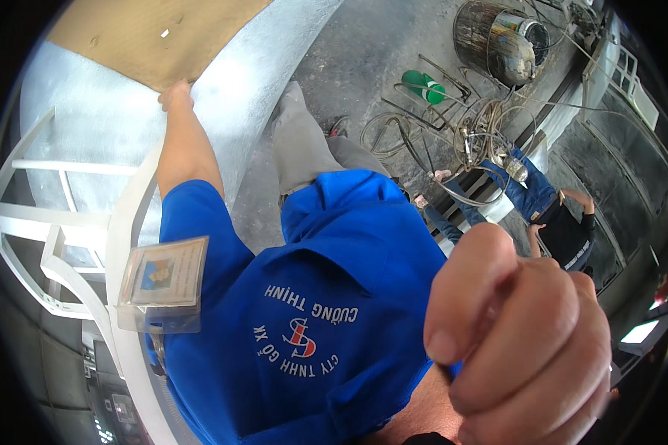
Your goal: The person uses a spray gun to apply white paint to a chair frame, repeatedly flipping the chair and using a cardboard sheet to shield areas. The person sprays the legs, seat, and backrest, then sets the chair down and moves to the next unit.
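My left arm reaches out to the corner of a flat brown sheet, perhaps cardboard (156,37), lying over a whitish sheet-like surface (234,93). There my left hand (176,96) is closed on the sheet's edge, its fingertips mostly hidden. Close to the camera, my right hand (523,334) is raised with its fingers curled and the thumb pressed in. Whatever it holds, if anything, stays hidden. A white chair frame (119,222) stands beside my left arm. Over my blue shirt (334,259) hangs a badge in a clear sleeve (163,278).
Tangled hoses (490,122) with a metal spray gun (516,169) hang over metal bars at the right. Behind them are a green container (423,87) and a paint-stained drum (490,41). Another person in a black top (568,237) is farther right. The floor (341,67) is grey.
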Demonstrator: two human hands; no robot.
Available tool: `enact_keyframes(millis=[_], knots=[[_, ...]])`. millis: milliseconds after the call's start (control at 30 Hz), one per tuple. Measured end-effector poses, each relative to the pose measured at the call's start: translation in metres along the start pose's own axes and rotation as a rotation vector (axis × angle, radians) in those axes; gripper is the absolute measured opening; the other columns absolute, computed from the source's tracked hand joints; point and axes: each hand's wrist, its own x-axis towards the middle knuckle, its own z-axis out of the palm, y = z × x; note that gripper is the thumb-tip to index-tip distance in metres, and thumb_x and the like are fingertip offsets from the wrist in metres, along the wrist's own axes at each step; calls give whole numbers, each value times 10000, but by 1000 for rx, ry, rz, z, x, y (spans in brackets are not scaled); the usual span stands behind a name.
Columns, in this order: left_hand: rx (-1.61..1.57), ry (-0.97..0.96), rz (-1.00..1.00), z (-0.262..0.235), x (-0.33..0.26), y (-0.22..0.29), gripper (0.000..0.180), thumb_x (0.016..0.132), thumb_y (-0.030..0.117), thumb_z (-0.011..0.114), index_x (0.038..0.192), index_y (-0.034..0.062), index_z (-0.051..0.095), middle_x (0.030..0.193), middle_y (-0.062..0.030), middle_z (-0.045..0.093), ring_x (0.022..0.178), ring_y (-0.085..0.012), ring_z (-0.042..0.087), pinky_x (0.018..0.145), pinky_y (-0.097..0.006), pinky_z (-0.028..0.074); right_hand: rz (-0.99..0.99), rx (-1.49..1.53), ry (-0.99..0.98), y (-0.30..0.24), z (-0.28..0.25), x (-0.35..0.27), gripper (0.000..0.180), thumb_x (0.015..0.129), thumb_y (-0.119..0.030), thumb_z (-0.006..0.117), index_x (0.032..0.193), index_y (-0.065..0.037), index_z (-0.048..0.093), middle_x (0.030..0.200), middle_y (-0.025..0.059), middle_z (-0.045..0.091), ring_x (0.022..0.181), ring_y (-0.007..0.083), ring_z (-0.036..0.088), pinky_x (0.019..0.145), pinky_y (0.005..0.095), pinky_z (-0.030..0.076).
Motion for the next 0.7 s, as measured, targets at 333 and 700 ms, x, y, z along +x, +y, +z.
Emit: enact_keyframes(millis=[333, 700], knots=[[36, -554, 50, 42, -39, -50, 308, 940, 194, 775, 1180, 30, 676, 1081, -91, 681, 835, -231, 604, 687, -392, 539, 6, 3, 249, -1, -21, -21, 183, 853, 2, 776, 1029, 28, 734, 1046, 152, 682, 857, 186, 650, 744, 299, 532], [-1030, -996, 74, -1, -200, -57, 609, 846, 216, 768, 1405, 111, 550, 1371, -104, 628, 1281, -313, 563, 1055, -556, 484, 152, 28, 799, -15, -47, -145, 132, 891, 45, 731, 1022, 47, 718, 1067, 167, 667, 879, 177, 641, 768, 289, 525]])
